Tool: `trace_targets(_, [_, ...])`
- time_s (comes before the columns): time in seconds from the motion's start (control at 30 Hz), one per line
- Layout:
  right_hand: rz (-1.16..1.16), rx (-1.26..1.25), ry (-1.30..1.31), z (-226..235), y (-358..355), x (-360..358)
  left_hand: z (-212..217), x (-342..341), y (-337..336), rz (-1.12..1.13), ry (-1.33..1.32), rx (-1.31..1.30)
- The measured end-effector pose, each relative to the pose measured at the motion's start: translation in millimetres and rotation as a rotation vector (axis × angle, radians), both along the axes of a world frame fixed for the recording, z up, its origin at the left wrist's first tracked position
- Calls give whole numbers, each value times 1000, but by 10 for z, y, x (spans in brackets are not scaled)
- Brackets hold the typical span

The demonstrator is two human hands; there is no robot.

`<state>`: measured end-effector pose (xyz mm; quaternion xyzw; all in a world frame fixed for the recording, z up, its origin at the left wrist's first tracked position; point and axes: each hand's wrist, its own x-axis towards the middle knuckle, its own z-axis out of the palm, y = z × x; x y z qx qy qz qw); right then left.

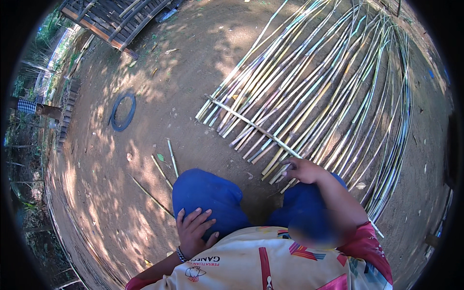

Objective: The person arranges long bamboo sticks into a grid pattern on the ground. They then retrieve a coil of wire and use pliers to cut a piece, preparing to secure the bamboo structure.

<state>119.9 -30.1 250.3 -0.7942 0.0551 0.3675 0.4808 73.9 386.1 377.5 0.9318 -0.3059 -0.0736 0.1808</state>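
My right hand (pixel 305 170) is beside my right knee, its fingers curled at the near end of a thin jointed pole (pixel 251 123). That pole lies slantwise across the lower ends of many long, thin cane-like poles (pixel 309 92). These are yellowish, green and purplish, and fan out side by side on the ground toward the far right. The fingertips hide part of the pole ends beneath them. On my blue-trousered left thigh rests my left hand (pixel 194 231), fingers spread, holding nothing; a bracelet circles its wrist.
Short cut pole pieces (pixel 162 171) lie on the dirt by my left knee. Farther left is a dark coil of hose or cable (pixel 123 112). A slatted wooden platform (pixel 116 21) stands at the far left. Bricks or blocks (pixel 69 113) edge the ground at left.
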Motion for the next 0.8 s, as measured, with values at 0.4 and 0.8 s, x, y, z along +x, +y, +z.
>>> trace_targets(0.4, [139, 24, 77, -103, 130, 256, -85, -747, 167, 233, -178, 17])
trace_targets(0.8, [229, 62, 69, -288, 330, 443, -67, -1178, 129, 446, -242, 67])
